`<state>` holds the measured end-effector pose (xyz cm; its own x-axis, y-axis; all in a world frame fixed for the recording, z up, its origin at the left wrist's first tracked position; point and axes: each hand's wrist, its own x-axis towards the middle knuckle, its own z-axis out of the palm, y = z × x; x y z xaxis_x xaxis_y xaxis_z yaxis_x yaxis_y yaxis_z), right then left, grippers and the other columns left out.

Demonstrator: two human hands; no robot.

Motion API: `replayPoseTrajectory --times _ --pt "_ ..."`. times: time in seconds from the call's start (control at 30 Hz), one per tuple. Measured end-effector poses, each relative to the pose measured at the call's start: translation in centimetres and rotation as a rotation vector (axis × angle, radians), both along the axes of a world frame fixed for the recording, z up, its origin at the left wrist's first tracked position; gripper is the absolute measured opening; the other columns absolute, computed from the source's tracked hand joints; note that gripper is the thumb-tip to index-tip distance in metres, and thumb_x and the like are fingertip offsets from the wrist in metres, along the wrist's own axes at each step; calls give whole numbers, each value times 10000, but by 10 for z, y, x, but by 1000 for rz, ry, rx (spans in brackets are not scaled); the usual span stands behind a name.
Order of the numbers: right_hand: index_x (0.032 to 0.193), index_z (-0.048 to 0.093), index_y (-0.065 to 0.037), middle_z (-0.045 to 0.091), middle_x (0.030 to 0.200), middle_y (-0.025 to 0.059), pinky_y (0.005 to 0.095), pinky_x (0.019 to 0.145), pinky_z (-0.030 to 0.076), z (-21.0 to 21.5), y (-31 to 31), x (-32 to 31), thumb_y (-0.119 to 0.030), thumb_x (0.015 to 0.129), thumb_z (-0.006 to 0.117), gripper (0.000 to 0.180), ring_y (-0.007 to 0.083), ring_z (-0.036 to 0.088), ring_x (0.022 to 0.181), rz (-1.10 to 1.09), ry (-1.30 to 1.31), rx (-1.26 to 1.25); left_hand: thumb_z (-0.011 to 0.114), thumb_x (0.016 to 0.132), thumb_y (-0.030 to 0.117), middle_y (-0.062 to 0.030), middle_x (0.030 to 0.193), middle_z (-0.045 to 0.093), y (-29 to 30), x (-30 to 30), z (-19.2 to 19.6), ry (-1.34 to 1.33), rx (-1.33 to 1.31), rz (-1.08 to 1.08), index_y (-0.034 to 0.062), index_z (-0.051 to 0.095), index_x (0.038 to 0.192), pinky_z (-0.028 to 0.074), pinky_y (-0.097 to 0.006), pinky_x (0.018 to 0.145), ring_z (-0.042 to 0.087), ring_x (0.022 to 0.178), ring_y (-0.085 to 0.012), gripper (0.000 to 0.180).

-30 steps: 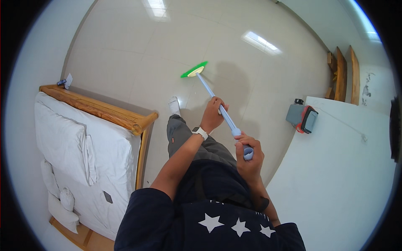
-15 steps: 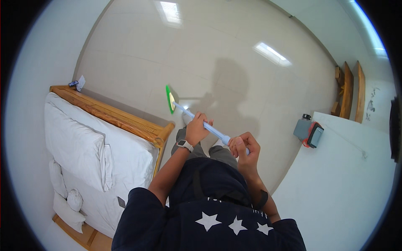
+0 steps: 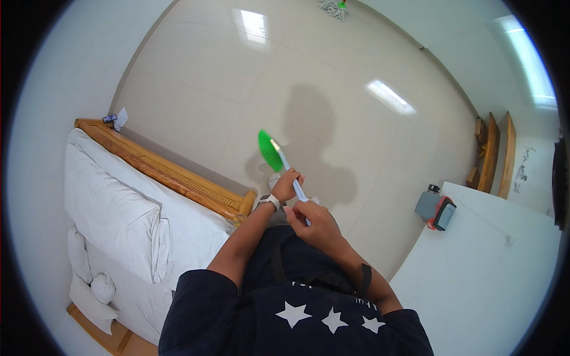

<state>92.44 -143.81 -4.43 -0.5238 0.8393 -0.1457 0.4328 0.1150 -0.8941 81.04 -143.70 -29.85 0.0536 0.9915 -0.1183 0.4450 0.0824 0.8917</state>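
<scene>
Both of my hands grip a broom (image 3: 284, 157) by its pale blue handle. My left hand (image 3: 287, 185), with a watch on its wrist, is wrapped round the handle lower down, nearer the head. Closer to my body, my right hand (image 3: 313, 222) closes round the upper end of the handle. The green bristles (image 3: 270, 151) are fanned out ahead of my feet, just over or on the tiled floor (image 3: 219, 77); I cannot tell whether they touch it. My shoes are partly hidden below my hands.
To the left stands a wooden bed (image 3: 178, 178) with white bedding (image 3: 113, 196). A white table (image 3: 475, 255) on the right holds a grey and red box-shaped device (image 3: 436, 207). Wooden boards (image 3: 490, 145) lean beyond it. A string mop (image 3: 333, 9) lies by the far wall.
The broom head has swung right and turned so its green bristles face me more. My right hand has moved left and nearer my body. The mop has come into view.
</scene>
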Motion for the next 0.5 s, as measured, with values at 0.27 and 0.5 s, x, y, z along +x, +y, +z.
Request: replayPoseTrajectory --times 0.27,0.5 --pt "736 545 -20 528 620 96 367 551 416 28 35 2 -178 915 676 272 253 524 569 1 -1 126 622 946 210 -170 812 548 75 15 32 -88 150 -45 4 539 720 475 -462 670 564 725 -383 316" --pt "766 590 -5 548 559 52 267 458 333 85 91 20 -165 945 642 246 70 463 490 -96 65 21 555 960 399 -160 780 607 89 1 93 267 -20 -38 52 600 652 512 -486 673 625 759 -384 466"
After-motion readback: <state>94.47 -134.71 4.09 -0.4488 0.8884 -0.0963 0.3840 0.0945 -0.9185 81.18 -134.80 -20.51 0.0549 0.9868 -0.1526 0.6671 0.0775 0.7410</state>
